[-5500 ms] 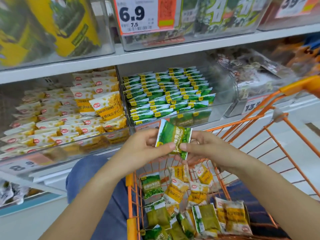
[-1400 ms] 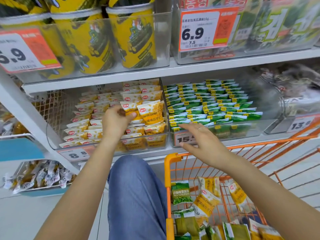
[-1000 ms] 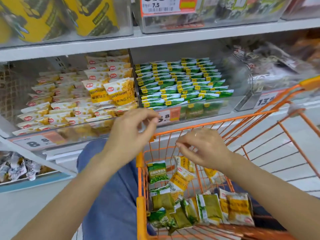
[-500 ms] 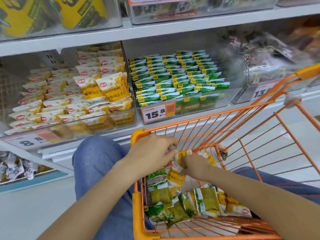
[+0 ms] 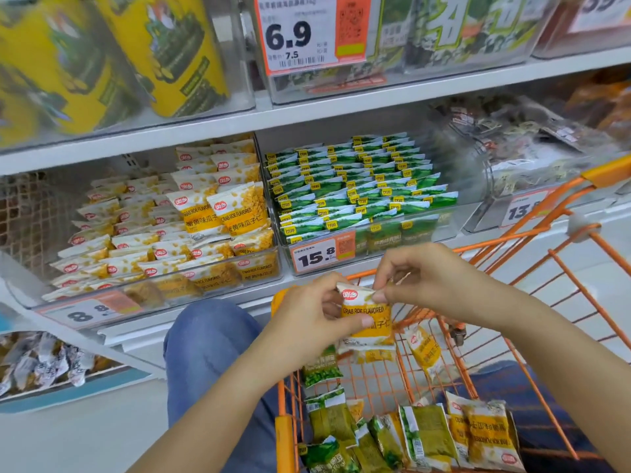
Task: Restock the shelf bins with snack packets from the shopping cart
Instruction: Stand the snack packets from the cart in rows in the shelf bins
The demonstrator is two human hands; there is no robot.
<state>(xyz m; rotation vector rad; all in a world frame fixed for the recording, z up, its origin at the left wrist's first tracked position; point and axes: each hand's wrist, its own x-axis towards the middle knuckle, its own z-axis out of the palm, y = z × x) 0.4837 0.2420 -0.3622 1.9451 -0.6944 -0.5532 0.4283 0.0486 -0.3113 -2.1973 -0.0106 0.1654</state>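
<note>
Both hands hold one yellow packet above the front corner of the orange cart, just below the shelf edge. The left hand grips its left side, thumb across the printed face and fingers curled behind. The right hand pinches the top seam between thumb and forefinger, its other fingers loosely bent and holding nothing else.

The packet looks light and soft: a thin foil pillow with loose filling that will bend and crackle rather than keep its shape. Its glossy film is probably slippery on the flat faces, so the crimped seams at top and bottom seem the surest places to take hold, as the right hand does. A hard squeeze in the middle might crush the contents or burst the air cushion, so an edge hold is the safer choice.

Its print matches the yellow bin on the left, whose rows stand leaning front to back; the green bin sits right beside it. The likely next step is to carry the packet up and left and slot it upright into a front row there. More packets, yellow and green mixed, lie loose in the cart's basket.
</note>
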